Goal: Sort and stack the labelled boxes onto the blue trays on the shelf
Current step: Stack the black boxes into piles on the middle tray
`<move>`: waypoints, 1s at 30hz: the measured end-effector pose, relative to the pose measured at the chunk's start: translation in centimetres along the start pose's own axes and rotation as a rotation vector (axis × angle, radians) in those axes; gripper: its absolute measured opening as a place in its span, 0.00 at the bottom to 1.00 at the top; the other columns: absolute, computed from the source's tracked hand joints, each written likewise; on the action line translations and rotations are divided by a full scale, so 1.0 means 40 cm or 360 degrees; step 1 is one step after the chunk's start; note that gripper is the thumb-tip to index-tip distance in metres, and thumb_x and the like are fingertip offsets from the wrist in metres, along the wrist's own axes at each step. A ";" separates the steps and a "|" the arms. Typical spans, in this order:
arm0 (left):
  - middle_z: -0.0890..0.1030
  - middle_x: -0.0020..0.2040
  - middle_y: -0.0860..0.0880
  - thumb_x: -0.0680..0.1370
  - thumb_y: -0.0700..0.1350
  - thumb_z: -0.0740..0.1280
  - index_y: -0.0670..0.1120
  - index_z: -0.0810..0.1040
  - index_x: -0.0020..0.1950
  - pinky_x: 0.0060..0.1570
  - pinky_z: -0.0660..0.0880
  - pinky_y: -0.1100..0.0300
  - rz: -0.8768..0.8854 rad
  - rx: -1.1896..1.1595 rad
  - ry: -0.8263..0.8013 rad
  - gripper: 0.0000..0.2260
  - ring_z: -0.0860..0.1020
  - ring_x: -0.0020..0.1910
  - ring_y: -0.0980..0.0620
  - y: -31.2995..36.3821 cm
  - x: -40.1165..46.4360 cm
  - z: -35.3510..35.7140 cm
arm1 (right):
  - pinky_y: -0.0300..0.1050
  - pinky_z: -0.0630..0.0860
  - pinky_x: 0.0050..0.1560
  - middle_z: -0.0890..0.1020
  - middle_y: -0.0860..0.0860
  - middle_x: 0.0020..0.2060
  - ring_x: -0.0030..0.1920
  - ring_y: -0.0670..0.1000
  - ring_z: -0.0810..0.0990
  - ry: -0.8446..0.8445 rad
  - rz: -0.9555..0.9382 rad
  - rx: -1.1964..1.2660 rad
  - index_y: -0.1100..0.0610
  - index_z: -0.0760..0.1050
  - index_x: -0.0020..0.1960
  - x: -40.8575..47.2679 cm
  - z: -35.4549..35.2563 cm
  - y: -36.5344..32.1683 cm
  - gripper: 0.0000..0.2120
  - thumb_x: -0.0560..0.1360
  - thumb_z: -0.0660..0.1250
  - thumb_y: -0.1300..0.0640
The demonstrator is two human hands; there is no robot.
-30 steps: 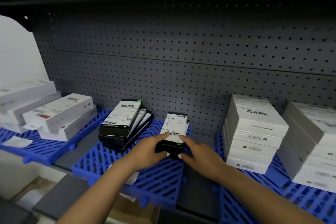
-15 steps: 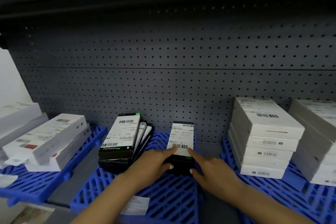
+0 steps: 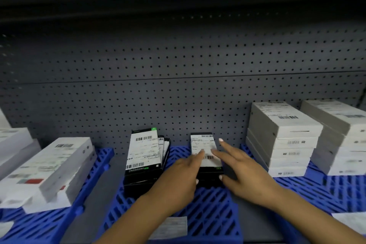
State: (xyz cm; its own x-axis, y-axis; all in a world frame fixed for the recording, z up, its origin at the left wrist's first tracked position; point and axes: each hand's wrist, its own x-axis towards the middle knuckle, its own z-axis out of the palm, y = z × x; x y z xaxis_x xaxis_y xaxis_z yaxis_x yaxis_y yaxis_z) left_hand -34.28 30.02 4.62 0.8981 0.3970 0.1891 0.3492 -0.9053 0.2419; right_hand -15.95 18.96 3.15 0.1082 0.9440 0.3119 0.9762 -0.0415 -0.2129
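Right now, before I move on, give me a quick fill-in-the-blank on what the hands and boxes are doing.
1. Both hands, left hand and right hand, touch the small stack of ____ boxes.
2. That stack sits on a ____ tray.
3. The fanned black stack lies to its ____.
4. The tall stack to the right holds ____ boxes.

Missing: black; blue; left; white

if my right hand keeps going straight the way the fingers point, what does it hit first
Probably the pegboard back wall. The right hand points up-left, its fingers already lying over the black box; nothing else shows behind the box, though depth is unclear.
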 end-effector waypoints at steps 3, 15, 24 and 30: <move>0.54 0.76 0.58 0.82 0.48 0.57 0.56 0.47 0.77 0.65 0.43 0.76 0.0158 -0.0001 0.0203 0.27 0.51 0.73 0.60 -0.011 -0.052 -0.063 | 0.37 0.51 0.72 0.50 0.41 0.75 0.75 0.45 0.52 0.0100 -0.0047 0.0007 0.42 0.56 0.75 0.011 -0.009 -0.048 0.28 0.78 0.62 0.47; 0.60 0.75 0.54 0.77 0.64 0.56 0.53 0.43 0.78 0.71 0.57 0.59 -0.0180 0.0301 0.0489 0.35 0.57 0.74 0.54 -0.201 -0.202 -0.097 | 0.30 0.45 0.69 0.49 0.34 0.71 0.74 0.41 0.49 0.0033 -0.0030 0.0074 0.42 0.55 0.75 0.044 0.063 -0.230 0.28 0.78 0.60 0.43; 0.57 0.74 0.60 0.80 0.60 0.55 0.56 0.58 0.76 0.70 0.58 0.64 -0.0018 0.0233 0.0432 0.25 0.53 0.74 0.60 -0.239 -0.220 -0.086 | 0.32 0.48 0.70 0.52 0.40 0.75 0.74 0.42 0.51 0.0074 -0.0014 0.0056 0.44 0.54 0.76 0.041 0.049 -0.308 0.27 0.79 0.59 0.45; 0.79 0.61 0.54 0.79 0.58 0.52 0.49 0.78 0.63 0.59 0.71 0.66 0.0282 0.0311 0.0521 0.23 0.75 0.62 0.58 -0.226 -0.251 -0.079 | 0.33 0.51 0.71 0.56 0.42 0.75 0.74 0.41 0.52 0.0115 0.0020 0.0124 0.42 0.50 0.76 0.038 0.056 -0.321 0.31 0.78 0.61 0.49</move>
State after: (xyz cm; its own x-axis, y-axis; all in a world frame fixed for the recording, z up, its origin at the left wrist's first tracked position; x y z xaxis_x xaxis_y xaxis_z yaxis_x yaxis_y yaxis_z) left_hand -47.29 34.72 3.55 0.8277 0.2309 0.5114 0.2691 -0.9631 -0.0008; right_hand -28.74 21.67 4.29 0.1360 0.9174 0.3740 0.9574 -0.0246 -0.2877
